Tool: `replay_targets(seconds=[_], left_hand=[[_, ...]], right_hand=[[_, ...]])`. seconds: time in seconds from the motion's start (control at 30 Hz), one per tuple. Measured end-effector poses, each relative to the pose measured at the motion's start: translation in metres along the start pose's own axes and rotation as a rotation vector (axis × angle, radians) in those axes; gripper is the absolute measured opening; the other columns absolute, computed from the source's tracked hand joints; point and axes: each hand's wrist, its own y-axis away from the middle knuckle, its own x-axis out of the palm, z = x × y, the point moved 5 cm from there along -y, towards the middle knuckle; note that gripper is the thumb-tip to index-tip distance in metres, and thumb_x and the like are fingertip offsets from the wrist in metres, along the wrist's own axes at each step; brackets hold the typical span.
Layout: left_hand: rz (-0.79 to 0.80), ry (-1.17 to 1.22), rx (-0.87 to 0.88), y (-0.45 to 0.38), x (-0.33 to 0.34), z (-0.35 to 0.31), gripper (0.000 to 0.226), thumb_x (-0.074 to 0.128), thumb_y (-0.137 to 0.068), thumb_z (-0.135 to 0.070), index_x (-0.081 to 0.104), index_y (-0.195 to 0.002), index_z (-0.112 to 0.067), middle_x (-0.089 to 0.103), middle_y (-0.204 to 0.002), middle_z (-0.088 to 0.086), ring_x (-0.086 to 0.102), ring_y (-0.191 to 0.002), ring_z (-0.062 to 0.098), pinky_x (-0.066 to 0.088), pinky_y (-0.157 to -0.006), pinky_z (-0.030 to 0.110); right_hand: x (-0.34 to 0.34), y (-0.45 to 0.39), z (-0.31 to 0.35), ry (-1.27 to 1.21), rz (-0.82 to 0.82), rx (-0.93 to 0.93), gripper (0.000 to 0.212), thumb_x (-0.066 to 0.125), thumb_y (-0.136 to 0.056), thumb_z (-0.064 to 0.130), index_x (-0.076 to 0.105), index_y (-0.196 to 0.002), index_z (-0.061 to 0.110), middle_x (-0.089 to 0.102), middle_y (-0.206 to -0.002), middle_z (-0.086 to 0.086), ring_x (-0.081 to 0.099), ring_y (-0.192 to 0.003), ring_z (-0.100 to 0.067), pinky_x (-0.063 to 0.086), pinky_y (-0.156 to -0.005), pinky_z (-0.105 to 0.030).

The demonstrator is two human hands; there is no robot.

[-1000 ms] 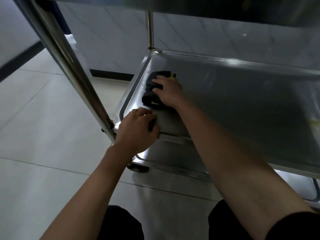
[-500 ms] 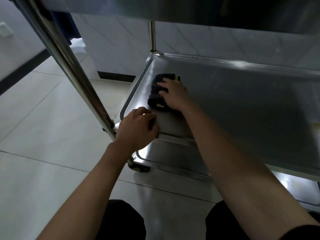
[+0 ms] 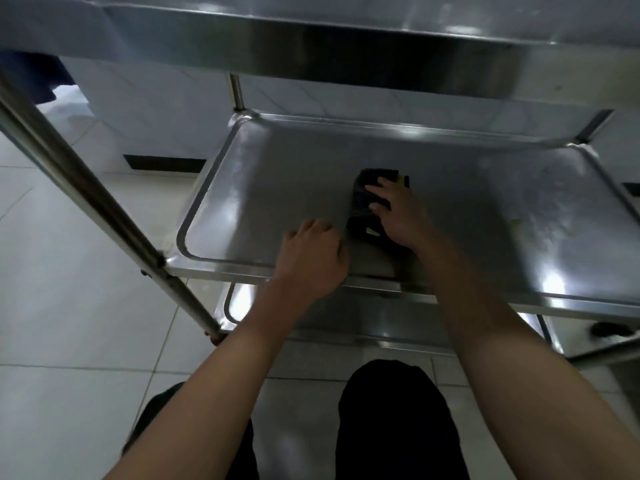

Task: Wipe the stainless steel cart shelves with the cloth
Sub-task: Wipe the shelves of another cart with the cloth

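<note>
With the left hand point(image 3: 313, 261) curled over the near rim of the middle shelf point(image 3: 277, 188) and the right hand point(image 3: 398, 216) pressing flat-fingered on the dark cloth point(image 3: 363, 202) at mid-shelf, wiping is under way; the smeared right portion likely comes next.

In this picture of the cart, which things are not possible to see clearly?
- Head view: much of the dark cloth lies under the right hand.
- Head view: the lower shelf is mostly hidden by the middle shelf and both arms.
- Head view: the left hand covers the front rim, so its grip is unclear.
</note>
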Motion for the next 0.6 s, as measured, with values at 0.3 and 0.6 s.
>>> replay_targets(seconds=[0.3, 0.6], left_hand=[[-0.009, -0.025, 0.023, -0.004, 0.015, -0.019, 0.038, 0.041, -0.097, -0.046, 0.069, -0.116, -0.027, 0.057, -0.124, -0.001, 0.057, -0.114, 0.023, 0.045, -0.092, 0.043], [-0.046, -0.018, 0.015, 0.000, 0.009, -0.026, 0.035, 0.048, -0.096, -0.043, 0.070, -0.115, -0.024, 0.058, -0.120, 0.004, 0.058, -0.112, 0.028, 0.045, -0.093, 0.045]], right_hand=[[-0.025, 0.071, -0.047, -0.041, -0.035, 0.028, 0.041, 0.048, -0.104, 0.025, 0.049, -0.144, 0.030, 0.030, -0.160, 0.008, 0.020, -0.149, -0.019, 0.020, -0.120, -0.052], [-0.019, 0.107, -0.047, -0.011, -0.103, 0.036, 0.043, 0.053, -0.099, 0.017, 0.053, -0.141, 0.029, 0.036, -0.157, 0.007, 0.025, -0.148, -0.018, 0.027, -0.116, -0.053]])
